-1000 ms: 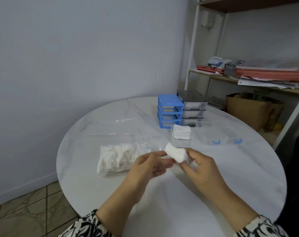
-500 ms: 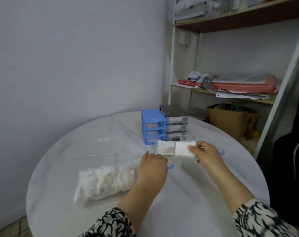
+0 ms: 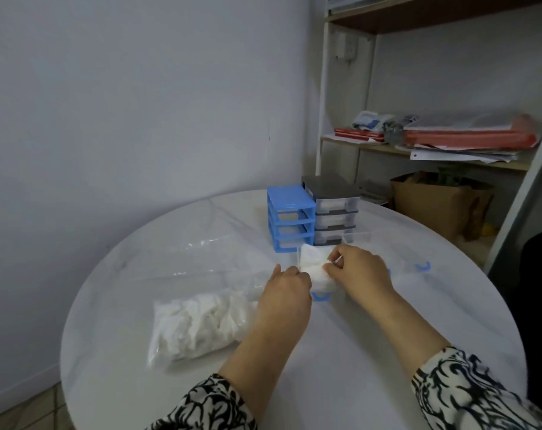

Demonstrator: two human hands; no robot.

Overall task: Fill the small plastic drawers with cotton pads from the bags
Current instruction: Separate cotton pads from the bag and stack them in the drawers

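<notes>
At the left of the round white desk (image 3: 341, 352) lies a clear plastic bag (image 3: 201, 324) stuffed with white cotton pads, its empty upper part spreading flat toward the far edge. Just right of the bag, the left hand (image 3: 286, 290) reaches forward, its fingers curled down over the near left edge of a clear drawer (image 3: 322, 290) that sits out on the desk; what its grip closes on is hidden behind the knuckles, so I cannot tell whether it grasps the drawer wall. A blue handle (image 3: 321, 297) of this drawer peeps out between the two wrists. In the drawer lies a stack of white cotton pads (image 3: 313, 262), and the right hand (image 3: 361, 271) pinches the right side of that stack between thumb and fingers. Behind the hands stand a blue drawer frame (image 3: 290, 218) with open slots and, touching its right side, a grey drawer unit (image 3: 333, 209) with its drawers in. Further right on the desk rest more clear drawers (image 3: 397, 246), one with a blue handle (image 3: 422, 266) facing the near side. Beyond the desk stands a shelf (image 3: 418, 150) with red folders and papers, and a brown box (image 3: 434, 206) below.
</notes>
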